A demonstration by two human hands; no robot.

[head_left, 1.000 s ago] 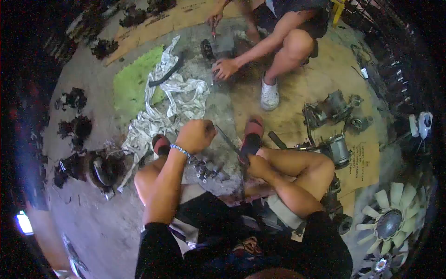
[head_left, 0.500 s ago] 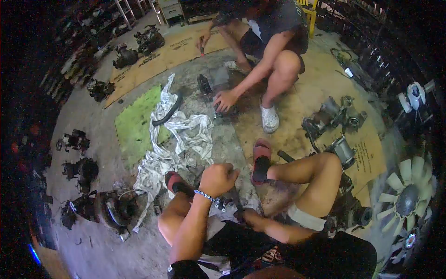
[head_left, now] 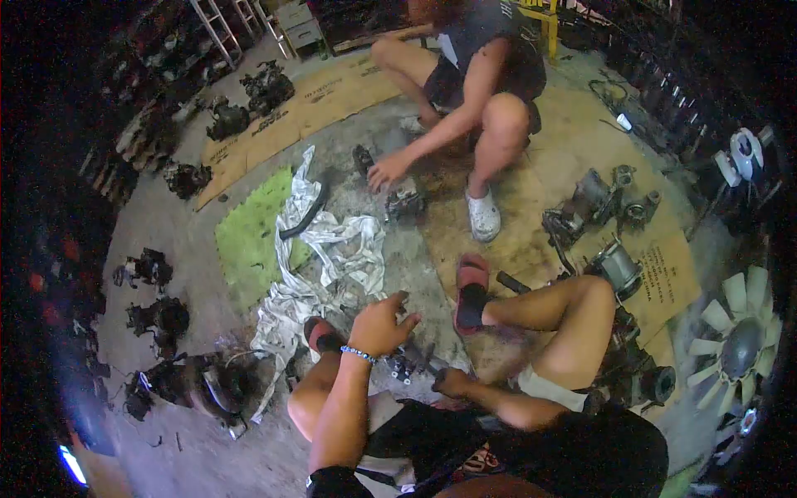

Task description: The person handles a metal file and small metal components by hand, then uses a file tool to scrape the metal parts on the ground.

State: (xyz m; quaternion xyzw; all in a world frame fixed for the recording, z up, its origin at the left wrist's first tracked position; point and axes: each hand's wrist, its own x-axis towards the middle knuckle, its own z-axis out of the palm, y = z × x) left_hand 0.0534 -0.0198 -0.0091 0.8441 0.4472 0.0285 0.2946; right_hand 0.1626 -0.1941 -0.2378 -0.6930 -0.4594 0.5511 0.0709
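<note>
My left hand [head_left: 382, 325], with a beaded bracelet at the wrist, hovers over the floor between my legs, its thumb and fingers apart and nothing visible in them. Lower right, my right hand [head_left: 454, 383] is closed around a dark bar-like tool [head_left: 425, 360] that points up and left. The tool's exact kind is unclear. Just below my left hand lies a small metal part with shiny bits [head_left: 403, 371], partly hidden by the hand and tool.
Opposite me a person squats, one hand [head_left: 387, 173] above a metal engine part [head_left: 405, 206]. White rags [head_left: 353, 249] with a black hose [head_left: 305, 214] lie on a green mat [head_left: 241, 224]. Engine parts [head_left: 158, 324] sit left, others [head_left: 618, 267] right on cardboard. A fan [head_left: 741, 347] stands far right.
My left hand's fingers have opened from a closed fist. The other person's near hand has lifted off the engine part and moved up left; their other hand's dark red-tipped item is out of sight.
</note>
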